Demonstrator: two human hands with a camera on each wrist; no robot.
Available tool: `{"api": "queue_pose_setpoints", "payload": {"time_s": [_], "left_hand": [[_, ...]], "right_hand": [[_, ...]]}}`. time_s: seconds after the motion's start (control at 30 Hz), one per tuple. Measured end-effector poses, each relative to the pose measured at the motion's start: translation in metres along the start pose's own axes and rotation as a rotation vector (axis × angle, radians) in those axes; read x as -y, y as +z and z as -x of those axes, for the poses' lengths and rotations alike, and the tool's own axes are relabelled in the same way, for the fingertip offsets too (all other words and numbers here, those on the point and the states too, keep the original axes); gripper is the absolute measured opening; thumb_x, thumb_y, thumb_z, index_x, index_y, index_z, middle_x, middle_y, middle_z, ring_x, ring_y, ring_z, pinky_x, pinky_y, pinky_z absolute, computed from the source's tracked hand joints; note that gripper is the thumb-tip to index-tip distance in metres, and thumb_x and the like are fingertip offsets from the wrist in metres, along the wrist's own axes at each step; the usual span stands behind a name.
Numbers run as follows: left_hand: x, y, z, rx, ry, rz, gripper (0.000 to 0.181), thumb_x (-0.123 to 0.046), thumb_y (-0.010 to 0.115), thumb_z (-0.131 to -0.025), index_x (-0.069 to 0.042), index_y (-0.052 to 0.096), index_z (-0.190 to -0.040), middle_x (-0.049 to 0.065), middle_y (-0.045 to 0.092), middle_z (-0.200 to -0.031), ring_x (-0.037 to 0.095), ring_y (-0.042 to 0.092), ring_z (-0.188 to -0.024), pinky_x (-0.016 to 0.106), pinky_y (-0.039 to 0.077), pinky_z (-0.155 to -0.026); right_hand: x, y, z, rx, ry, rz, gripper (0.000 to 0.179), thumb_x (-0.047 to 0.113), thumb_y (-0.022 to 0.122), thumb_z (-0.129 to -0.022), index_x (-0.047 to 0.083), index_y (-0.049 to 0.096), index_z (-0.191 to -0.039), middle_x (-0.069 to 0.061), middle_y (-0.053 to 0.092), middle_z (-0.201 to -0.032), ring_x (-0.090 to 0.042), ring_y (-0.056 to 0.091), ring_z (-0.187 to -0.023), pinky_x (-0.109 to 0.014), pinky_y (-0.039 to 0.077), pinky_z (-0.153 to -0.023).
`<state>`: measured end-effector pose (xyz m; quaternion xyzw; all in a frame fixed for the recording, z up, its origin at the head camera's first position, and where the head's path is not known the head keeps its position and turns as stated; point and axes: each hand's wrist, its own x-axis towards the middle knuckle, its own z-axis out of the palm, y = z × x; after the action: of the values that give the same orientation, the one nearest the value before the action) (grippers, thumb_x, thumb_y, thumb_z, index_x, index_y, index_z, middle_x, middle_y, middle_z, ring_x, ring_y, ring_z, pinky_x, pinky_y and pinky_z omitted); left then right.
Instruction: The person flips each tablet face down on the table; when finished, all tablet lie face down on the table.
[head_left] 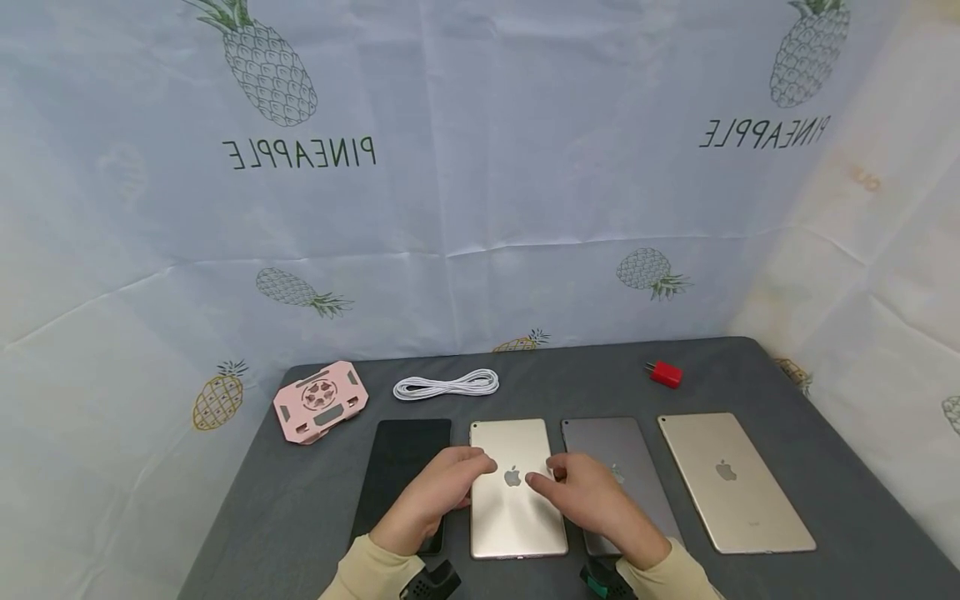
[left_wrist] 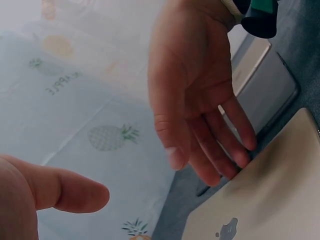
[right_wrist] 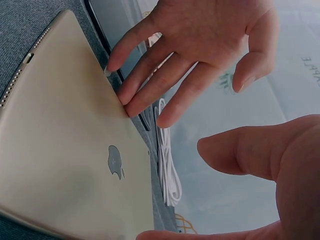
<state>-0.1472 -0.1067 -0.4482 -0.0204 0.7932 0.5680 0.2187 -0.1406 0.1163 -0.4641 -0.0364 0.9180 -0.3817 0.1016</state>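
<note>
A gold tablet with an apple logo lies back up between the two hands. My left hand is at its left edge, fingers down beside the rim and thumb over the back. At the opposite edge is my right hand, its thumb also above the back and clear of the logo. In the right wrist view, the left hand's relaxed fingertips meet the tablet's edge. The left wrist view shows the right hand's fingers loosely extended at the other edge. Neither hand is curled round the tablet.
Left of it lies a black tablet, partly under the left hand. A grey tablet and another gold tablet lie to the right. Behind are a pink case, a coiled white cable and a red plug.
</note>
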Motion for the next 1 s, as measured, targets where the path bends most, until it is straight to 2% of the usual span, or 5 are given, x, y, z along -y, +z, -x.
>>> {"api": "queue_pose_setpoints", "payload": {"time_s": [0.1,0.23,0.53,0.83,1.0], "left_hand": [[0.002,-0.001,0.000,0.000,-0.001,0.003,0.066,-0.030,0.063,-0.099,0.014,0.056,-0.147,0.032,0.051,-0.159,0.049,0.052,-0.145,0.068,0.053,-0.106],[0.004,-0.002,0.001,0.004,-0.006,0.010,0.066,-0.030,0.063,-0.099,0.014,0.056,-0.147,0.031,0.052,-0.159,0.048,0.052,-0.145,0.069,0.052,-0.106],[0.004,-0.016,0.006,-0.039,0.034,0.056,0.063,-0.029,0.062,-0.100,0.011,0.057,-0.149,0.028,0.055,-0.156,0.047,0.057,-0.138,0.062,0.053,-0.110],[0.027,-0.082,0.029,-0.299,0.029,-0.066,0.066,-0.032,0.058,-0.107,0.007,0.046,-0.158,0.031,0.049,-0.162,0.048,0.052,-0.147,0.066,0.044,-0.119],[0.048,-0.118,0.034,-0.332,-0.043,-0.150,0.073,-0.039,0.055,-0.108,0.012,0.041,-0.158,0.037,0.044,-0.162,0.054,0.048,-0.146,0.072,0.041,-0.119]], "right_hand": [[0.000,0.000,0.000,-0.003,0.017,0.017,0.031,0.036,0.079,-0.094,0.005,0.075,-0.093,-0.002,0.067,-0.081,-0.014,0.056,-0.070,-0.032,0.045,-0.060],[0.001,0.000,-0.001,0.002,0.037,0.034,0.051,0.038,0.080,-0.094,-0.003,0.076,-0.125,-0.012,0.079,-0.110,-0.018,0.069,-0.089,-0.042,0.061,-0.076],[0.010,0.003,-0.008,-0.011,0.013,0.065,0.059,0.041,0.078,-0.095,-0.004,0.072,-0.132,-0.017,0.077,-0.121,-0.028,0.074,-0.104,-0.050,0.062,-0.087],[0.064,0.041,-0.026,0.059,-0.131,-0.045,0.061,0.042,0.075,-0.098,-0.003,0.068,-0.138,-0.020,0.074,-0.131,-0.036,0.074,-0.115,-0.051,0.062,-0.089],[0.091,0.065,-0.034,0.133,-0.135,-0.051,0.070,0.046,0.073,-0.097,-0.007,0.064,-0.142,-0.022,0.074,-0.126,-0.034,0.072,-0.106,-0.053,0.060,-0.088]]}}
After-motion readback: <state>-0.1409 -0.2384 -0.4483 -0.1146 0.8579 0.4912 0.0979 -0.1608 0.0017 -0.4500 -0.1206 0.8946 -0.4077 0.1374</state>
